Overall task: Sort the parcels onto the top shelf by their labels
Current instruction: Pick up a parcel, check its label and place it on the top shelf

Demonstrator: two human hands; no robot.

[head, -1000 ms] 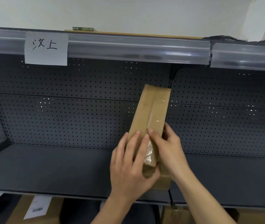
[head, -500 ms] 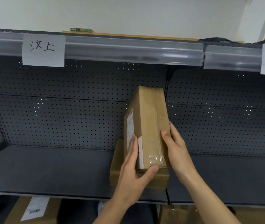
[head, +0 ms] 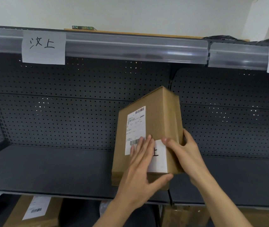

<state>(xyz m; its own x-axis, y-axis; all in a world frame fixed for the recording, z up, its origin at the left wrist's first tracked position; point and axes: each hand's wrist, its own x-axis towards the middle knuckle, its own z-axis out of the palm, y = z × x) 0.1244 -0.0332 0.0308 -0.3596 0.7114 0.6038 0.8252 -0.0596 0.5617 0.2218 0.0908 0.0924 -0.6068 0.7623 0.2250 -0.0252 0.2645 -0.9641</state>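
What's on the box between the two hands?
In the head view, a white paper tag with a handwritten 上 shows on the box between the left hand and the right hand; both hands partly cover it.

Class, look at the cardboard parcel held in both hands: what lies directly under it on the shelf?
Under the held parcel a second brown box lies on the shelf. Only its front edge shows; the parcel and left hand cover the rest, so any label is hidden.
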